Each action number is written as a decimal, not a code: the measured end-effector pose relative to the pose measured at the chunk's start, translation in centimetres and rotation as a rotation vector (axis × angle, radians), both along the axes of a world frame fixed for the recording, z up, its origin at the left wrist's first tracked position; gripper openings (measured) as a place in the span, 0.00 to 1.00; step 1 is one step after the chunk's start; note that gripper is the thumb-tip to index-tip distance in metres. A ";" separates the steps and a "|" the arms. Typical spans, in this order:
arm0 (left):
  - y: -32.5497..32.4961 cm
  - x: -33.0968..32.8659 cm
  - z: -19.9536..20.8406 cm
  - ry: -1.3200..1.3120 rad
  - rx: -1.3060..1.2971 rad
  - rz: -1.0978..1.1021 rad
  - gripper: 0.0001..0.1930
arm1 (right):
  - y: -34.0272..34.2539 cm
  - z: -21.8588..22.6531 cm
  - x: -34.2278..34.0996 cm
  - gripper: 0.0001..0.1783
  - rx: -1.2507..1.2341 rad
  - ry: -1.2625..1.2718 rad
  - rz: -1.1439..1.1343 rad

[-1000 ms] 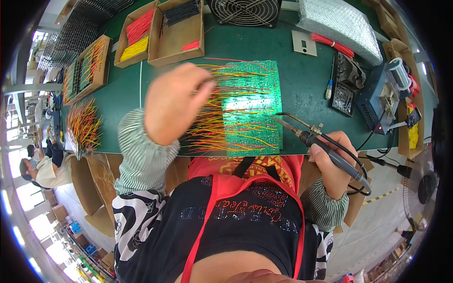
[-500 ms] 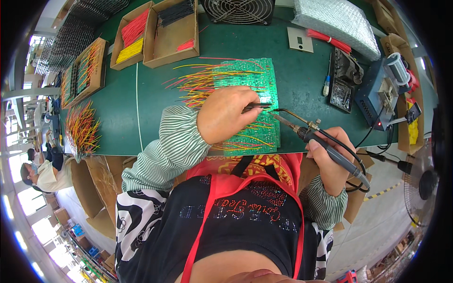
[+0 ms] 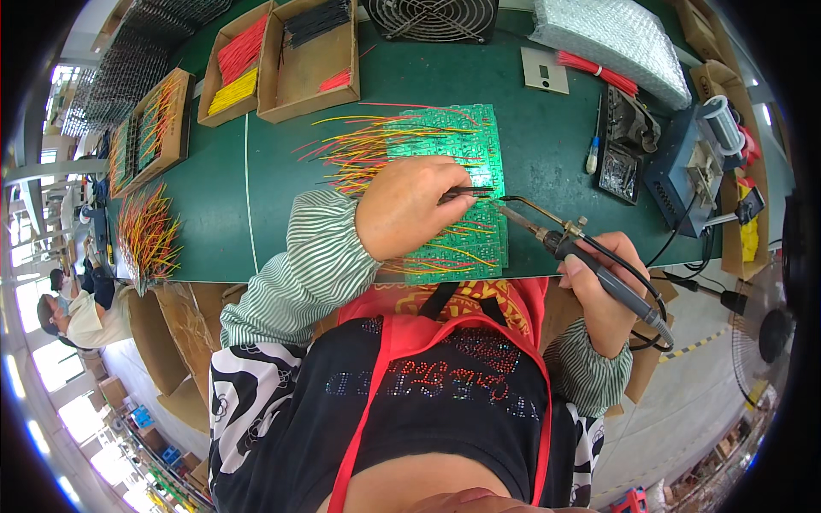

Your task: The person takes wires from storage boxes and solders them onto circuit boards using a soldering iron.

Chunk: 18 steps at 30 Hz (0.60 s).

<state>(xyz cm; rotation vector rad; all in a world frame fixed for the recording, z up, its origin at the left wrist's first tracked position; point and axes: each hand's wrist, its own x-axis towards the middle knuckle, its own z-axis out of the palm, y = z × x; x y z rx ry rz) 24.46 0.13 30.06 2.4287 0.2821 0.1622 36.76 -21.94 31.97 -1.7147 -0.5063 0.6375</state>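
A green circuit board panel [image 3: 487,141] lies on the bench before me, with red, yellow and black wires [image 3: 351,158] fanning out over its left side. My left hand [image 3: 415,208] rests over the board's middle. Its thumb and index finger pinch something thin and dark [image 3: 481,190]; whether wires or tweezers, I cannot tell. My right hand [image 3: 605,282] is closed around the grey handle of a soldering iron [image 3: 611,286] with a curved solder feed tube [image 3: 522,201]. The iron's tip is at the board, close to the pinched dark piece. My left hand hides part of the board.
Cardboard trays [image 3: 304,103] of sorted wires stand at the back left. Wired boards [image 3: 150,231] are bunched at the left edge. A soldering station [image 3: 684,179] with a solder reel [image 3: 723,124], a black tray [image 3: 620,162] and a screwdriver [image 3: 593,154] sit right. A fan [image 3: 432,19] stands behind.
The soldering iron and my right hand have shifted very slightly to the right. My left hand keeps its pinch in almost the same spot.
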 end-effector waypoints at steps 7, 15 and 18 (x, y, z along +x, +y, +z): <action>0.0 -0.4 0.1 -0.030 0.025 0.000 0.09 | -0.9 0.6 -0.2 0.10 -0.008 0.036 -0.014; 1.7 -5.3 3.3 -0.104 0.312 0.302 0.06 | -1.4 0.6 -0.7 0.10 -0.029 -0.019 -0.004; 0.6 -6.8 2.9 0.019 0.055 0.164 0.06 | -1.2 0.6 -1.2 0.10 -0.014 -0.038 0.028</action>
